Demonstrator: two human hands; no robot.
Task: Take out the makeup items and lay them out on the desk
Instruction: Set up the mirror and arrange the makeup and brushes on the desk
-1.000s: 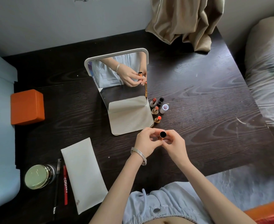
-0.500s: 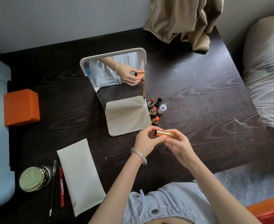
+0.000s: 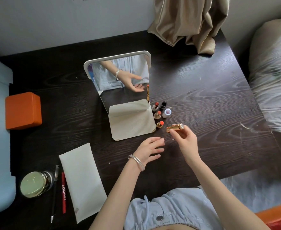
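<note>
My right hand (image 3: 185,138) holds a gold lipstick tube (image 3: 174,127) with a jewelled end, lying sideways just above the dark desk (image 3: 202,100). It hovers right of three uncapped lipsticks (image 3: 158,114) standing beside a black cap (image 3: 163,105) and a white cap (image 3: 167,112). My left hand (image 3: 150,149), with bangles on the wrist, is open with fingers spread, low over the desk and holding nothing. A white pouch (image 3: 82,181) lies flat at the front left, next to a red pencil (image 3: 63,192), a thin black tool (image 3: 54,193) and a round gold compact (image 3: 34,184).
A folding stand mirror (image 3: 120,75) with a beige base (image 3: 131,121) stands at desk centre. An orange box (image 3: 22,110) sits at the left edge. A beige curtain (image 3: 186,22) drapes onto the far desk corner. A grey bed (image 3: 272,72) lies to the right.
My left hand has let go of the gold lipstick and dropped away with fingers spread. My right hand has carried the tube right and forward, towards the standing lipsticks.
</note>
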